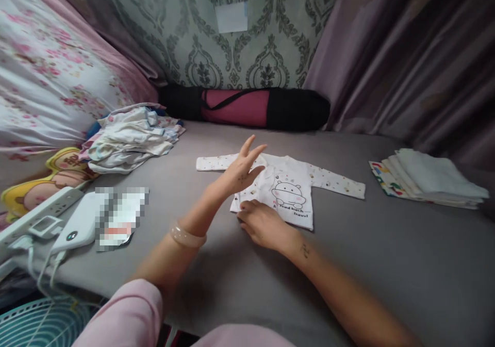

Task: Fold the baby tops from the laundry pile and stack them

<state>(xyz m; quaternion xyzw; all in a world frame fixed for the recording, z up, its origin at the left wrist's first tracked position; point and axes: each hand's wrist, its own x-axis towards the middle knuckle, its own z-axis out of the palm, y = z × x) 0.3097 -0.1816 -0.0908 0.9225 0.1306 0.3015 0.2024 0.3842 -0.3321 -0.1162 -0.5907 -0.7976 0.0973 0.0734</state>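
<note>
A small white baby shirt lies spread out on the grey bed sheet, printed with a cartoon hippo and lettering, its speckled sleeves stretched to both sides. Over its left part my left hand is raised, fingers spread and holding nothing. My right hand is palm down at the shirt's lower left corner, with bent fingers closed on the hem; the fingertips are partly hidden. A pale bangle circles my left wrist.
Rumpled clothes are heaped at the back left. A folded stack of clothes sits on the right. A black and maroon long bag lies along the wall. A power strip, white power bank and cables occupy the left edge.
</note>
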